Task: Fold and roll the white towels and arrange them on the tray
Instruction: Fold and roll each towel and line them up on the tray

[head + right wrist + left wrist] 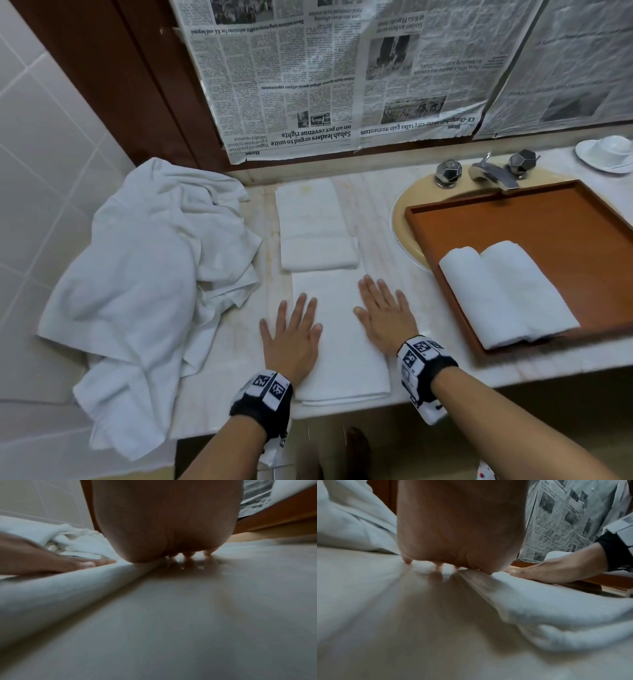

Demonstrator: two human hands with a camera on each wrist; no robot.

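We press our left hand point(291, 342) and right hand point(385, 318) flat, fingers spread, on the folded towel point(337, 359) at the counter's point(479, 373) front edge, fingertips overhanging its side edges.

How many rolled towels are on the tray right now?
2. Both rolled towels lie side by side, touching, at the near left end of the tray: one on the left, one on the right. None appear hidden.
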